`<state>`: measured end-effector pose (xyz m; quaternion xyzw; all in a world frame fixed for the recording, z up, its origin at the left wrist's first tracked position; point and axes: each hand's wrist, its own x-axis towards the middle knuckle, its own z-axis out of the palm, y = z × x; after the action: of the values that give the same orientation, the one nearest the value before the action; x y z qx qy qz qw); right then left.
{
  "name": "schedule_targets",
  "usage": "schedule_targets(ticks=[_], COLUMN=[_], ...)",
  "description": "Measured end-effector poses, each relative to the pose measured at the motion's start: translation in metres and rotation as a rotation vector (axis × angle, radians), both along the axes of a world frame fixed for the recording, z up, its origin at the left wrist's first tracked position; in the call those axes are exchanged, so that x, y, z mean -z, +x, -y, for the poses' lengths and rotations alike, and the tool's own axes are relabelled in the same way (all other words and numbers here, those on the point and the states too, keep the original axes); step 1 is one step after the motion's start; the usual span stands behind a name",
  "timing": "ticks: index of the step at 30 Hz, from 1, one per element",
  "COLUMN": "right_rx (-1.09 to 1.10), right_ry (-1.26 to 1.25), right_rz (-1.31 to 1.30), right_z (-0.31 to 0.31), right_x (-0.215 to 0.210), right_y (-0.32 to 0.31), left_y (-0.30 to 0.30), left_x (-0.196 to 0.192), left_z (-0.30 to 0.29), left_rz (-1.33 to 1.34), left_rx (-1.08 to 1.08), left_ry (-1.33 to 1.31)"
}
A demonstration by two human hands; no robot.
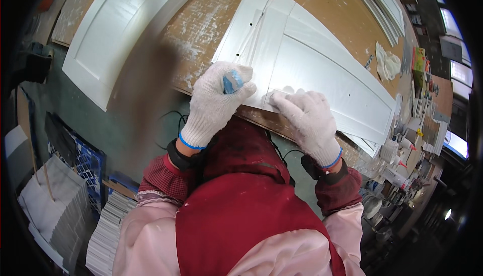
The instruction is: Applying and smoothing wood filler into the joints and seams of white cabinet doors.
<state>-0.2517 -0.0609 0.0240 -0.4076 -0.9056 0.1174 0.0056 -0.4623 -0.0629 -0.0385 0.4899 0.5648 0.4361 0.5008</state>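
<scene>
A white panelled door [314, 67] lies across the workbench in front of me, and a narrow white board [240, 33] with dark holes lies along its left end. My left hand [216, 87], in a white knit glove, is closed around a small blue and grey item [232, 82] whose kind I cannot make out. That hand is at the near edge of the narrow board. My right hand [309, 117], gloved the same way, rests at the door's near edge. Its fingers are bent, with the fingertips pressed on the white surface; anything under them is hidden.
The brown workbench [201, 22] is streaked with white paint. Another white panel [105, 29] stands left, partly behind a blurred brown shape [153, 74]. A white cloth [387, 60] lies at the right, near several bottles [395, 178]. Blue crates [83, 160] and stacked boards [108, 230] are lower left.
</scene>
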Motion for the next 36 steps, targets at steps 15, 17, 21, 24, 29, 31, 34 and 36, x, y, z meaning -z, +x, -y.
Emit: schedule_targets(ticks=[15,17,21,24,29,31,34,36], right_rx=[-0.015,-0.063,-0.144,-0.049,-0.087,-0.133,-0.166,-0.088], right_ry=[0.061,0.091,0.078,0.118,0.092,0.131,0.127,0.039], right_rz=[0.023,-0.013,-0.039,-0.068,0.077,0.06,0.064,-0.011], right_z=[0.0019,0.0011,-0.004,-0.0028,0.0008,-0.0002,-0.0024,-0.0036], right_x=[-0.003,-0.0005,-0.0021,0.0032,-0.0042,-0.0042,-0.0057,-0.0054], right_y=[-0.0059,-0.0039,-0.0018,0.0002,-0.0052,-0.0035,-0.0026,-0.0017], left_y=[0.0009,0.0005,-0.0001,0.0004,0.0023,0.0018,0.0018,0.001], left_x=[0.006,0.0051,0.0032,0.0023,-0.0009,0.0006,0.0042,0.0035], left_z=[0.0004,0.0008,0.0008,0.0009,0.001,0.0018,0.0022,0.0019], left_rz=[0.017,0.038,-0.038,-0.031,0.013,0.025,-0.021,-0.018], left_rx=[0.004,0.013,0.003,0.002,-0.013,-0.016,-0.01,-0.008], left_ry=[0.02,-0.001,0.003,0.031,-0.016,-0.006,0.025,0.019])
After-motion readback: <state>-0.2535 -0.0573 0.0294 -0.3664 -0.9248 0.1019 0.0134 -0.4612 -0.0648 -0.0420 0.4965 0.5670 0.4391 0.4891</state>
